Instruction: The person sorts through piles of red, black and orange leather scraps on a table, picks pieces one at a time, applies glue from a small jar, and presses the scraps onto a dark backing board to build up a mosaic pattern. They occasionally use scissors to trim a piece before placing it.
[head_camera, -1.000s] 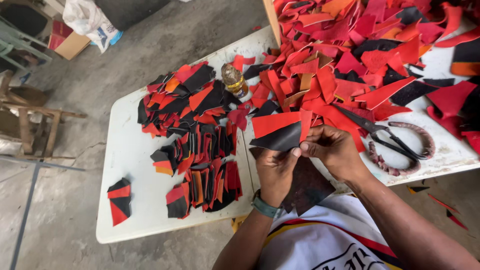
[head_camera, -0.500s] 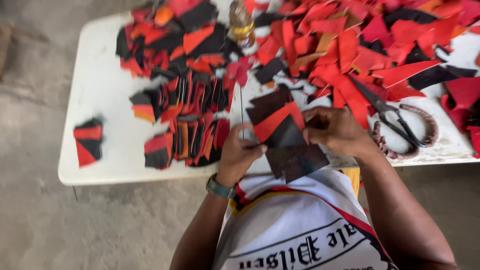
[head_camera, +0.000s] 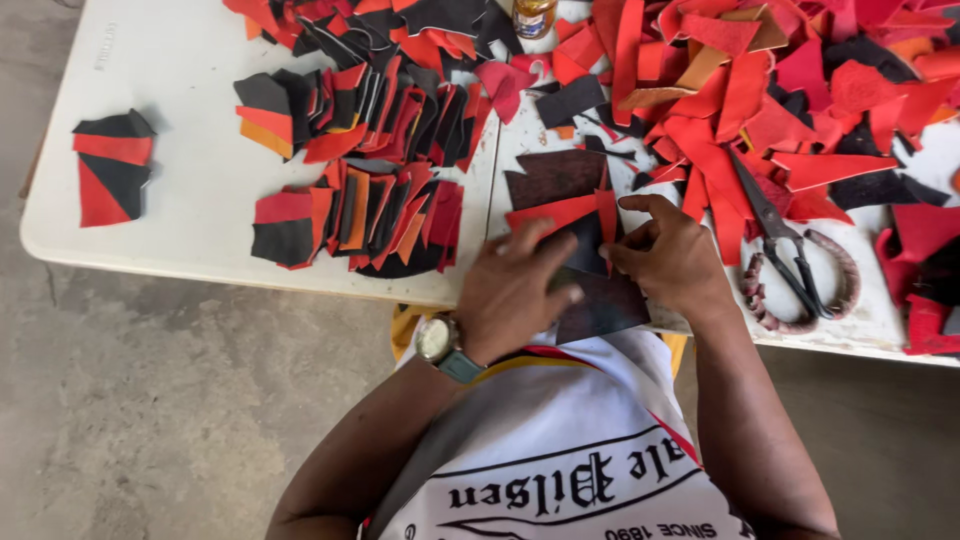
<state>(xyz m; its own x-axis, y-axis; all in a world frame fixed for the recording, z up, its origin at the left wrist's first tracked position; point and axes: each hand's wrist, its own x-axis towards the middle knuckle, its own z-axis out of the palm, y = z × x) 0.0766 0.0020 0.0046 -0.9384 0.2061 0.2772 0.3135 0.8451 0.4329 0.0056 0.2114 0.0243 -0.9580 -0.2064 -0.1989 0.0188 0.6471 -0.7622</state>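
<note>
Both hands held a small stack of cut leather pieces (head_camera: 572, 215) at the near edge of the white table (head_camera: 180, 190). The left hand (head_camera: 515, 290) lay flat over its lower part, fingers spread on the dark piece; the right hand (head_camera: 672, 255) pinched its right edge between thumb and fingers. The stack showed a dark brown piece on top, a red wedge across it and a black piece below; how many more lay underneath could not be made out.

Right of the stack lay one pair of scissors (head_camera: 790, 255) with cord-wrapped handles, blades pointing into a loose heap of red and black scraps (head_camera: 790, 90), too tangled to count and cut off at the frame's top and right. Left of the stack sat overlapping rows of sorted pieces (head_camera: 360, 160), also beyond counting. Far left of it lay one separate assembled patch (head_camera: 110, 165) of red and black. Above the stack stood one small jar (head_camera: 533, 18), its top cut off and contents unclear.
</note>
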